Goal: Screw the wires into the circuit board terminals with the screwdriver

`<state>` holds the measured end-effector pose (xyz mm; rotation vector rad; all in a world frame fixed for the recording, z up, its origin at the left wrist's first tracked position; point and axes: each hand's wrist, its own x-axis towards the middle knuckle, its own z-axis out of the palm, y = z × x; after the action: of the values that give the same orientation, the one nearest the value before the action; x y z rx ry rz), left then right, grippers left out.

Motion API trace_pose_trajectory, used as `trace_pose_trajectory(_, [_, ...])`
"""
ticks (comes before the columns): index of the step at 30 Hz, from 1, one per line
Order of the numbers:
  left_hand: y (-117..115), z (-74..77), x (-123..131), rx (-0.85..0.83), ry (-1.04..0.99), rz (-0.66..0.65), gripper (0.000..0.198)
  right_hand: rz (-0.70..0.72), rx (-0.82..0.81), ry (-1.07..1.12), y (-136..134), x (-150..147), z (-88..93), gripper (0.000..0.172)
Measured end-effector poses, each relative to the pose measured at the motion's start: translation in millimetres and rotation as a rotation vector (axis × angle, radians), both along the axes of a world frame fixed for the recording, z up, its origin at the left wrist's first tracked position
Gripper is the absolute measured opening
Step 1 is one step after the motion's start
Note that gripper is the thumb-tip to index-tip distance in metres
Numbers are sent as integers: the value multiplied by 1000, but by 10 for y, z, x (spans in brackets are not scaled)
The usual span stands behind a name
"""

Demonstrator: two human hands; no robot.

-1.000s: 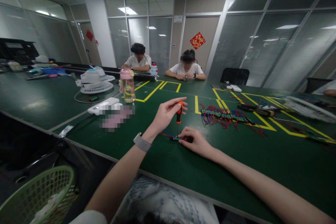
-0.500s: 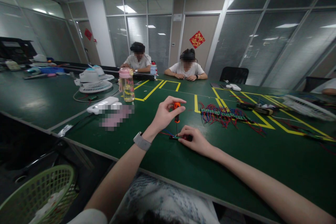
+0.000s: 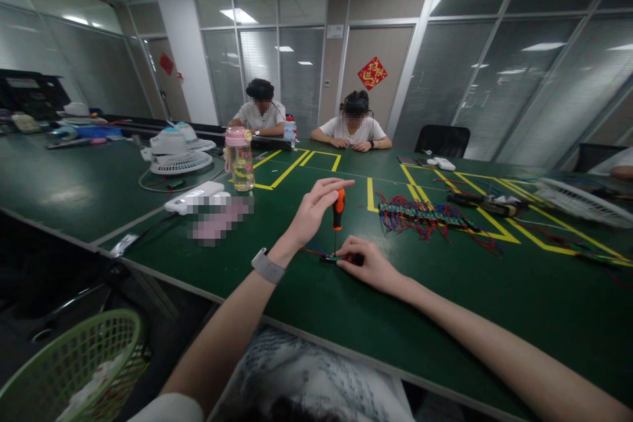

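An orange-and-black screwdriver (image 3: pixel 338 212) stands nearly upright, its tip down on a small circuit board (image 3: pixel 330 258). My left hand (image 3: pixel 312 210), with a grey-banded watch on the wrist, has its thumb and straightened fingers against the top of the handle. The board lies on the green table, with red and blue wires running off to its left. My right hand (image 3: pixel 366 262) pinches the board's right end between thumb and fingers, close by the screwdriver tip. Those fingers cover part of the board.
Right of my hands lies a row of wired circuit boards (image 3: pixel 420 212). A pink-lidded bottle (image 3: pixel 239 161), a white device (image 3: pixel 194 198) and white fan parts (image 3: pixel 180 157) stand to the left. Two people sit across the table (image 3: pixel 277 237). A green basket (image 3: pixel 111 330) is at lower left.
My left fingers have straightened and shifted along the screwdriver handle, showing more of it. The handle sits slightly farther right. My right hand keeps its hold on the board.
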<state>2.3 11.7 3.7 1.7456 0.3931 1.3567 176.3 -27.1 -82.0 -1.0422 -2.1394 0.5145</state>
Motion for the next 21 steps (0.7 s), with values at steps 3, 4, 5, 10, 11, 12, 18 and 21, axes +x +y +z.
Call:
trace_pose_trajectory(3, [3,-13,11,-115,-68,-123,36,-2,-5,-3,-4,1,6,11])
trace_pose_trajectory(4, [0,-12,10,-128,-63,-109,37,-2,-5,-4,-4,1,7,11])
trace_pose_trajectory(5, [-4,-9,6,-116,-49,-65,36,0,-3,-4,-5,1,8,11])
trace_pose_trajectory(10, [-20,13,-10,33,36,99,25,-2,9,-14,-6,-2,16,10])
trace_pose_trajectory(11, [-22,14,-6,28,22,61,26,-3,7,-16,-6,-3,16,10])
trace_pose_trajectory(12, [-24,12,-1,4,3,3,29,-4,6,-15,-6,-3,16,10])
trace_pose_trajectory(18, [-24,-3,3,-24,1,26,32,1,8,-10,1,2,4,11])
trace_pose_trajectory(21, [-23,5,-5,44,39,79,27,-1,6,-13,-4,0,9,10])
